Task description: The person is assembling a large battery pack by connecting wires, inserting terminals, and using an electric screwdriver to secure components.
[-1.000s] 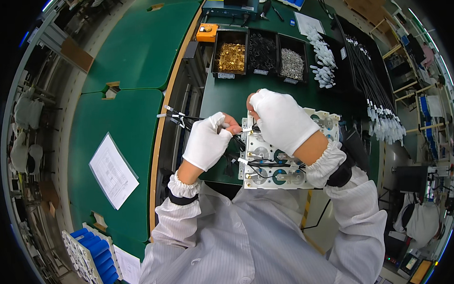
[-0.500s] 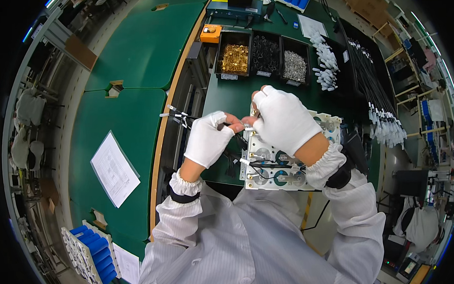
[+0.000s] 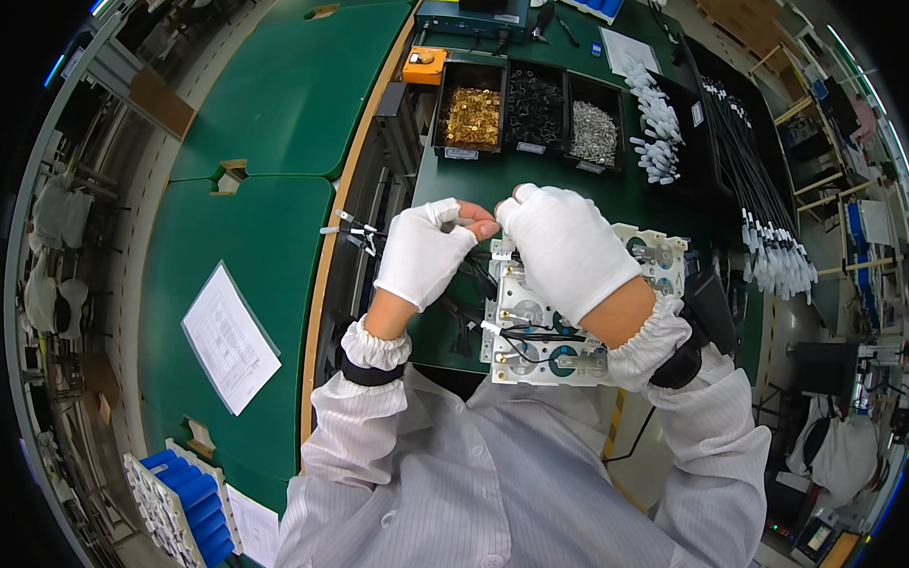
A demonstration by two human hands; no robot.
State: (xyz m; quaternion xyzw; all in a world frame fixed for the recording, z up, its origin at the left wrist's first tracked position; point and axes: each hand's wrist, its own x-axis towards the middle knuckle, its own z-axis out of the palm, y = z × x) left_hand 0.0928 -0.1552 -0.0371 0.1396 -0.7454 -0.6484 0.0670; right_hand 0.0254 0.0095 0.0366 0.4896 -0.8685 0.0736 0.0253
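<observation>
Both hands wear white gloves with bare fingertips and meet just beyond the left part of a white battery module frame [image 3: 502,367]. My left hand [image 3: 425,250] is closed in a pinch, thumb against forefinger; whatever sits between the fingertips is too small to make out. Right beside it, my right hand [image 3: 568,245] hovers over the module with its fingers curled in, and the back of the glove hides what they hold. Black cables [image 3: 536,333] with white ends lie across the module, which carries metal strips and round cell openings.
Beyond the hands stand black bins of brass-coloured parts [image 3: 472,116], black parts [image 3: 533,106] and silver parts [image 3: 593,134]. White connectors [image 3: 657,127] and a bundle of black cables [image 3: 762,193] lie at the right. A blue-celled battery pack [image 3: 187,504] sits lower left, near a paper sheet [image 3: 230,337].
My left hand has shifted slightly up and right. My right hand has lowered a little and its fingers have drawn in, with the fingertips of both hands still close together.
</observation>
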